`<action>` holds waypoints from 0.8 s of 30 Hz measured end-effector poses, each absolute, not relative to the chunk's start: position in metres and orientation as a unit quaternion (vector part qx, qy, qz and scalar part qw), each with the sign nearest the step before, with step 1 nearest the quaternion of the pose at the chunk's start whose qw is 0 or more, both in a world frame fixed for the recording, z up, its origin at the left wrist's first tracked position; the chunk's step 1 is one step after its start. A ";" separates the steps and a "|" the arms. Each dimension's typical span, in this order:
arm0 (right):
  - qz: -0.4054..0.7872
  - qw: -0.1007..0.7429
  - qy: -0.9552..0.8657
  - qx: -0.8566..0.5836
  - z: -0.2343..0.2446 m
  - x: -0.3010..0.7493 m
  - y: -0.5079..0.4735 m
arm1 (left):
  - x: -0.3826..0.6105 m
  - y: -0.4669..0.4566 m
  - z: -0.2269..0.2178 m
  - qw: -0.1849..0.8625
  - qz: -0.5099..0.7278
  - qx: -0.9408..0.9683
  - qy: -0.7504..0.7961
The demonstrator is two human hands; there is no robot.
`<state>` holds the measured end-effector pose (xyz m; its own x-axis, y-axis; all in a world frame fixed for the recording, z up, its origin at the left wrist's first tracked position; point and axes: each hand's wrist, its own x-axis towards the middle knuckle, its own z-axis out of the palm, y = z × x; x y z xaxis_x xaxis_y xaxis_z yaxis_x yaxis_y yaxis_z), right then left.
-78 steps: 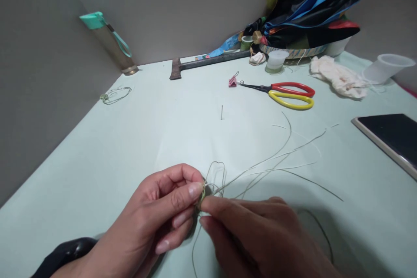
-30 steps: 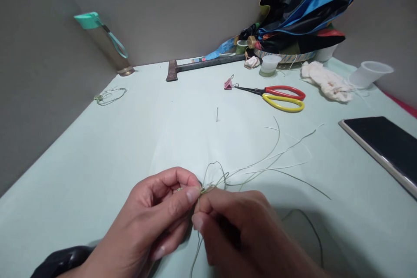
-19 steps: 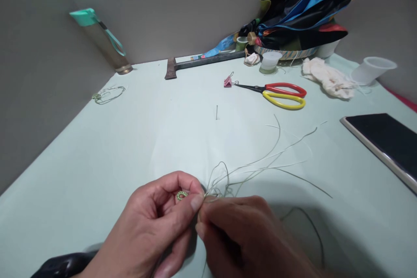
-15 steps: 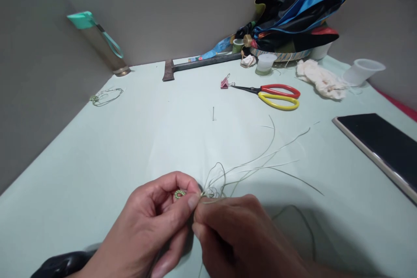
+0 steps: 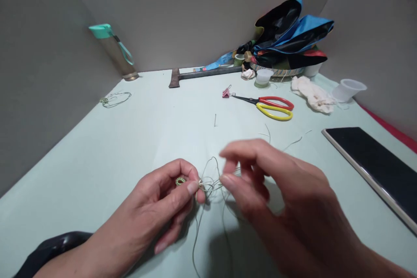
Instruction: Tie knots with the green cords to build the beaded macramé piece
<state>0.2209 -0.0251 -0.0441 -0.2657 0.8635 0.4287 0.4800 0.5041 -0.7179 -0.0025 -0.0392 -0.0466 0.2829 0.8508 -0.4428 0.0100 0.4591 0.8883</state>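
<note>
Cord [image 5: 208, 186] pinched in left-hand fingers [image 5: 192, 187] by green ring [image 5: 180, 181], right-hand fingers [image 5: 243, 150] spread, empty

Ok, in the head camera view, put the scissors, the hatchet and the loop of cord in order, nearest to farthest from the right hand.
From the right hand:
1. Red-and-yellow scissors, straight ahead, just beyond it.
2. Hatchet, at the table's far edge, left of centre.
3. Loop of thin cord, far left, by the wall.

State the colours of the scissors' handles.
The scissors have one red handle and one yellow handle, best seen in the head view.
</note>
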 end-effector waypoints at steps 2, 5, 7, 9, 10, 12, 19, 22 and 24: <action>0.240 0.401 -0.787 -0.402 -0.046 0.221 -0.015 | -0.002 -0.040 -0.047 0.698 0.302 0.415 0.500; 0.326 0.347 -0.804 -0.355 -0.053 0.219 -0.003 | -0.002 -0.042 -0.049 0.722 0.281 0.412 0.480; 0.371 0.330 -0.800 -0.337 -0.058 0.217 -0.001 | -0.003 -0.043 -0.050 0.732 0.265 0.408 0.478; 0.391 0.349 -0.787 -0.325 -0.062 0.217 -0.002 | -0.002 -0.042 -0.051 0.737 0.257 0.405 0.476; 0.397 0.358 -0.782 -0.320 -0.063 0.218 -0.004 | -0.002 -0.042 -0.051 0.739 0.258 0.403 0.474; 0.414 0.359 -0.775 -0.317 -0.064 0.219 -0.005 | -0.001 -0.041 -0.051 0.737 0.270 0.399 0.473; 0.415 0.357 -0.771 -0.326 -0.058 0.221 -0.007 | -0.002 -0.043 -0.050 0.728 0.326 0.375 0.473; 0.422 0.344 -0.770 -0.332 -0.057 0.220 -0.009 | -0.002 -0.042 -0.051 0.729 0.344 0.363 0.467; 0.425 0.342 -0.769 -0.333 -0.059 0.219 -0.010 | 0.000 -0.041 -0.051 0.730 0.350 0.356 0.467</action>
<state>0.2189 -0.0102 -0.0590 -0.5443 0.8028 0.2435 0.2212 0.4173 -0.8814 -0.0002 -0.0411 -0.0506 0.3184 0.8437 -0.4322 -0.1794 0.5013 0.8465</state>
